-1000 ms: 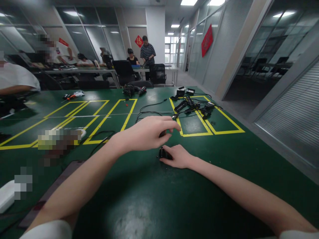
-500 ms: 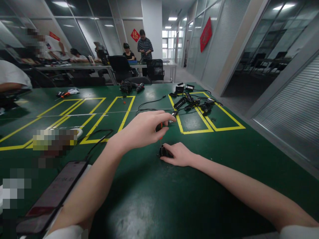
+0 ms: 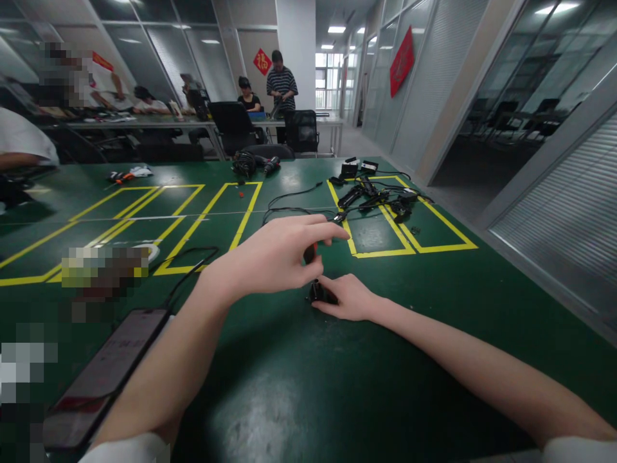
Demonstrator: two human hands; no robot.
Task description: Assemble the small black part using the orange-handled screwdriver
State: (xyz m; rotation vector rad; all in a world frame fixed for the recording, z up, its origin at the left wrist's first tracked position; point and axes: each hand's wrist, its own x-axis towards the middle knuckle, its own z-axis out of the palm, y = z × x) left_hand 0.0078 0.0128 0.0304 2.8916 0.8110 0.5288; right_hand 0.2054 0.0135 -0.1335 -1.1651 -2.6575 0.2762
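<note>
My left hand (image 3: 284,254) is curled around a screwdriver (image 3: 310,253) with a black and red handle, its index finger stretched out to the right. The handle is mostly covered by the fingers, and the shaft is hidden now. Just below, my right hand (image 3: 349,297) pinches a small black part (image 3: 317,292) against the green tabletop between thumb and fingers. What kind of part it is I cannot tell. The left hand's lower fingers are right above this part.
Black parts and cables (image 3: 371,196) lie heaped at the back right among yellow tape outlines. A phone (image 3: 108,376) with a cable lies at the left. A power drill (image 3: 270,165) stands near the far edge. People work at a table behind.
My left hand has come slightly lower towards the black part, and its index finger reaches further right. The screwdriver's shaft, visible before, is now covered. My right hand stays in place.
</note>
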